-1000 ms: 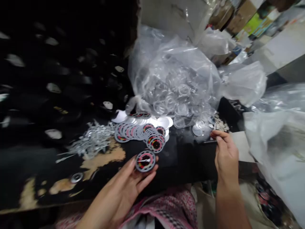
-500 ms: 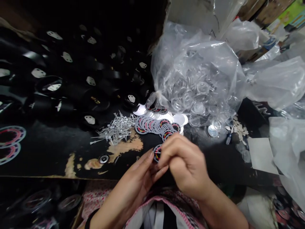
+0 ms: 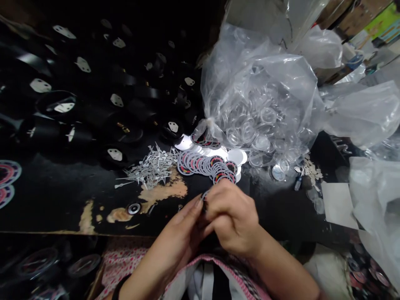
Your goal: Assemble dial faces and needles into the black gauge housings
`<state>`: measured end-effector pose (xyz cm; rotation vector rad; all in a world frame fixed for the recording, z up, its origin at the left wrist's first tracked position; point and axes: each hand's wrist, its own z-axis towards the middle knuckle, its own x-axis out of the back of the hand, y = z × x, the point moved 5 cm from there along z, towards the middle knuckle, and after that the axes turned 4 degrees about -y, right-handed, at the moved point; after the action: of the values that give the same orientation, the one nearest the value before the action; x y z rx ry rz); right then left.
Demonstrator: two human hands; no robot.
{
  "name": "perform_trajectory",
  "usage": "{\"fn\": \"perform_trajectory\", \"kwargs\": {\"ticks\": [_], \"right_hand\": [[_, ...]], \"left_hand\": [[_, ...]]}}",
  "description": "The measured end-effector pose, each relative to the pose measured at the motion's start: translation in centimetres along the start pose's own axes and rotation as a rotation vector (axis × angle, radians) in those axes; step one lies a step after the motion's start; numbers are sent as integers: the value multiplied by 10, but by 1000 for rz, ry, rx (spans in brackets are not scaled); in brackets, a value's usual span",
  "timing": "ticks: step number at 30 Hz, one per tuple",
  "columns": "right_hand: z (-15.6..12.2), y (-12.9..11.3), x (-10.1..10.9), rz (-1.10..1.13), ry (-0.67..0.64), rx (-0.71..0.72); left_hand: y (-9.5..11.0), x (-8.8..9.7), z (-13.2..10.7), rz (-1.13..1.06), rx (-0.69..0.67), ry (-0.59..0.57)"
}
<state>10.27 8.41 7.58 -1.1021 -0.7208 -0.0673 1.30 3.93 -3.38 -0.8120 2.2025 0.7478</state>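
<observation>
My left hand [image 3: 186, 223] grips a small round gauge [image 3: 205, 196] by its edge; only a sliver of its dark face shows. My right hand [image 3: 230, 214] is curled closed on top of it, hiding most of the gauge, and whatever its fingertips pinch is out of sight. Just beyond my knuckles lies a fanned row of printed dial faces [image 3: 200, 163], black with red and yellow marks. Left of them is a heap of thin pale pointers [image 3: 153, 166]. A small round black-and-silver part [image 3: 134, 208] sits near the table's front edge.
A clear plastic bag [image 3: 265, 91] full of transparent round covers stands behind the dial faces. Black housings [image 3: 117, 121] crowd the left and back. To the right lie a small screwdriver [image 3: 298, 181], a pile of small pale pieces [image 3: 312, 171] and a white card [image 3: 339, 205].
My right hand has shifted left over the gauge, covering the face and white pointer that showed before. My left hand keeps its hold. The view has shifted slightly.
</observation>
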Motion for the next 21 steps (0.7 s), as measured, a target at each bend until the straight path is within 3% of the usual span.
{"fn": "perform_trajectory", "kwargs": {"ticks": [3, 5, 7, 9, 11, 13, 17, 21], "right_hand": [[12, 3, -9, 95, 51, 87], [12, 0, -1, 181, 58, 114], [0, -1, 26, 255, 217, 131], [-24, 8, 65, 286, 511, 110], [-52, 30, 99, 265, 740, -8], [-78, 59, 122, 200, 869, -156], [-115, 104, 143, 59, 934, -343], [-130, 102, 150, -18, 870, -466]], "left_hand": [[3, -5, -1, 30, -14, -37], [5, -5, -2, 37, -16, -25], [5, -3, -3, 47, -12, 2], [5, -1, -4, 46, -10, 29], [5, 0, -5, 25, -11, 59], [4, 1, -4, 0, 6, 85], [4, 3, -2, 11, 10, 86], [16, 2, -13, 55, -178, 121]]}}
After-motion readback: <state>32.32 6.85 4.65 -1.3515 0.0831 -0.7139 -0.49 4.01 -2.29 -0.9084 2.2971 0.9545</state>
